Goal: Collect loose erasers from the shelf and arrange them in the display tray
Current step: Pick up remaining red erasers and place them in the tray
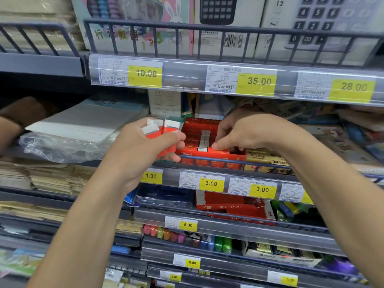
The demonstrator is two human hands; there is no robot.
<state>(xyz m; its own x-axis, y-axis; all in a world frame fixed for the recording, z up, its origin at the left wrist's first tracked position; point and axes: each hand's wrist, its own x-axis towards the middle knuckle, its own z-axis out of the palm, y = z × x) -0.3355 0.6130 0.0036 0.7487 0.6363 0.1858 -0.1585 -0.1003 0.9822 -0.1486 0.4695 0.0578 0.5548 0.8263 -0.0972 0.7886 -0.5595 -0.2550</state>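
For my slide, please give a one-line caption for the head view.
Left hand holds several red erasers while right hand places one in the red display tray on a shop shelf.

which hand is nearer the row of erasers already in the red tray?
Right. The right hand reaches into the red tray, fingertips touching the row of erasers. The left hand is off the tray's left edge, gripping loose erasers.
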